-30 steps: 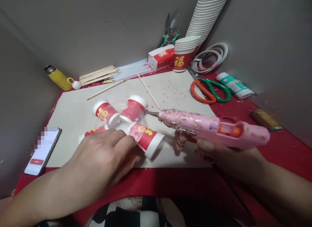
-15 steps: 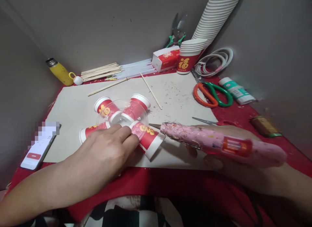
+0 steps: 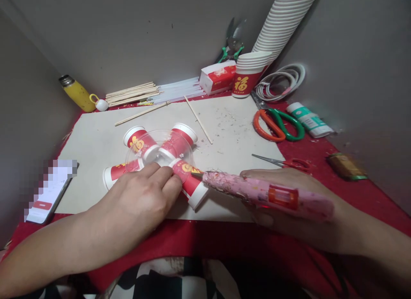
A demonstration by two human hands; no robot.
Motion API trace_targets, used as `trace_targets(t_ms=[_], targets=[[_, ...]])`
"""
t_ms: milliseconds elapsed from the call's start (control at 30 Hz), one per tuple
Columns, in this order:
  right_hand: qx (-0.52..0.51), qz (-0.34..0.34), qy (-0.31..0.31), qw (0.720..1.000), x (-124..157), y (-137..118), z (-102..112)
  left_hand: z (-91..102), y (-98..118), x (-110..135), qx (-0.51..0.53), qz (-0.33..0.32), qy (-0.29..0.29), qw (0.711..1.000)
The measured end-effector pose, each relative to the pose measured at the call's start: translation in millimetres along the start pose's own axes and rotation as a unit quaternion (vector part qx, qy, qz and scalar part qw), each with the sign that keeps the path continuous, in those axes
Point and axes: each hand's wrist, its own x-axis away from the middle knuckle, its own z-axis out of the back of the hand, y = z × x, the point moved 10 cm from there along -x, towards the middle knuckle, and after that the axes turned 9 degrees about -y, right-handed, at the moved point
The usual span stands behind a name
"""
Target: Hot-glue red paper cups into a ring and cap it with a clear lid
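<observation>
Several red-and-white paper cups (image 3: 136, 138) lie on their sides in a ring, bases inward, with a clear round plastic piece (image 3: 160, 134) over them. My left hand (image 3: 144, 192) reaches in from the left, fingers curled down at the ring's middle on the inner end of the front right paper cup (image 3: 194, 185). Its thumb and fingertips are hidden. In my right hand (image 3: 295, 226) is a pink hot glue gun (image 3: 250, 188), tilted sideways. The nozzle points left and overlaps the side of that front right cup; I cannot tell whether it touches.
A beige board (image 3: 96, 132) covers the red cloth (image 3: 212, 239). Loose sticks (image 3: 199, 119) lie behind the cups. Orange-and-green scissors (image 3: 268, 125) and small scissors (image 3: 269, 159) rest to the right, a phone (image 3: 53, 192) to the left. Stacked cups (image 3: 247, 78) stand behind.
My right hand has brought the glue gun leftward, so its nozzle now lies over the front right cup's side instead of beside it. My left hand stays at the ring's middle.
</observation>
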Motion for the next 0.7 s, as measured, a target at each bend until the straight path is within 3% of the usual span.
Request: trace_targets(t_ms=[100, 367, 700], targets=[[-0.035, 0.018, -0.027, 0.999, -1, -1, -4, 1.9, -1, 0, -0.003, 0.004, 0.01, 1.0], [-0.001, 0.041, -0.049, 0.998, -2, -2, -8, 5.2, -4, 2, 0.033, 0.002, 0.033, 0.999], [0.043, 0.059, -0.064, 0.995, 1, -11, -13, 5.0, -4, 2, 0.056, 0.004, 0.008, 0.998]])
